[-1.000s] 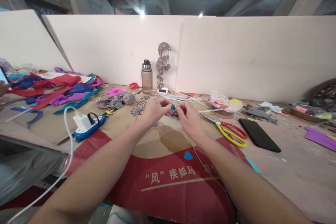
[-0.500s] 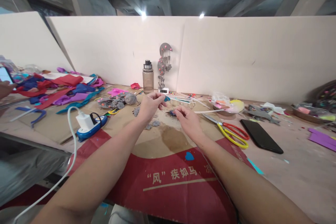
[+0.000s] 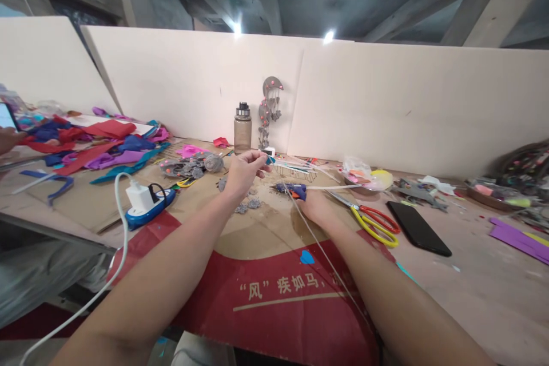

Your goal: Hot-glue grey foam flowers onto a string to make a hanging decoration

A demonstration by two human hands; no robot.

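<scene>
My left hand (image 3: 247,172) is pinched, with a small teal cloth piece (image 3: 269,160) at its fingertips. A thin grey string (image 3: 315,234) slants across in front of my right forearm; its upper end is too fine to trace. My right hand (image 3: 316,207) is at the handle of a dark blue glue gun (image 3: 295,190), fingers partly hidden and apparently closed round it. The nozzle points left, and a long white glue stick (image 3: 332,187) sticks out of its back. Grey scraps (image 3: 249,205) lie below the left hand, and a blue heart (image 3: 307,257) on the red board.
Red and yellow scissors (image 3: 375,224) and a black phone (image 3: 418,227) lie at the right. A bottle (image 3: 242,128) stands at the back. At the left are a blue power strip (image 3: 152,209), coloured cloth (image 3: 107,131) and another person's hand (image 3: 9,138).
My right hand has moved slightly right and down, onto the glue gun's handle, so the gun's body now shows. The grey string has come into view. My left hand keeps its pinch.
</scene>
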